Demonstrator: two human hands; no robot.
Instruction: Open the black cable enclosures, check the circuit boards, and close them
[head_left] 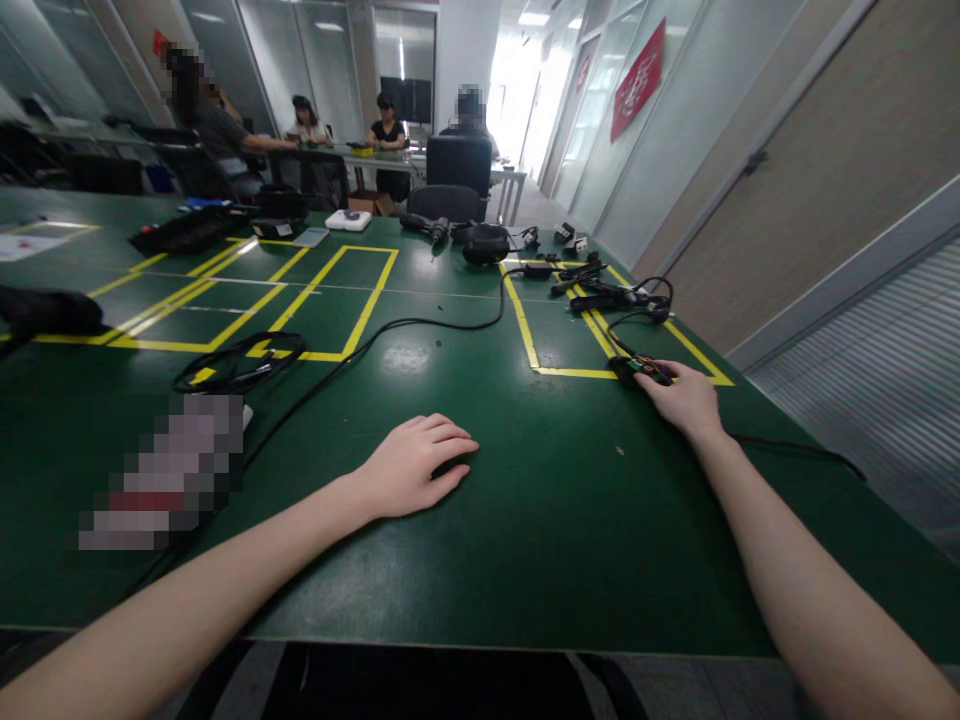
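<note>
My left hand (pixel 416 465) lies palm down on the green table (pixel 525 560), fingers stretched out and holding nothing. Farther off to the right, my right hand (pixel 686 398) is closed on a small black device (pixel 651 370) with coloured bits on its top. Its exact kind is too small to make out. The device is low over the table or resting on it, at the near edge of a yellow tape outline (pixel 577 373). Just beyond it lie black cables with dark plugs or handles (pixel 611 300).
A coiled black cable (pixel 240 362) and a blurred-out object (pixel 172 470) lie at left. One long cable (pixel 405 322) crosses the table. At the back are a drill-like tool (pixel 431 228), a black case (pixel 486 243), a white box (pixel 348 220) and a black tray (pixel 187 230). Several people sit beyond.
</note>
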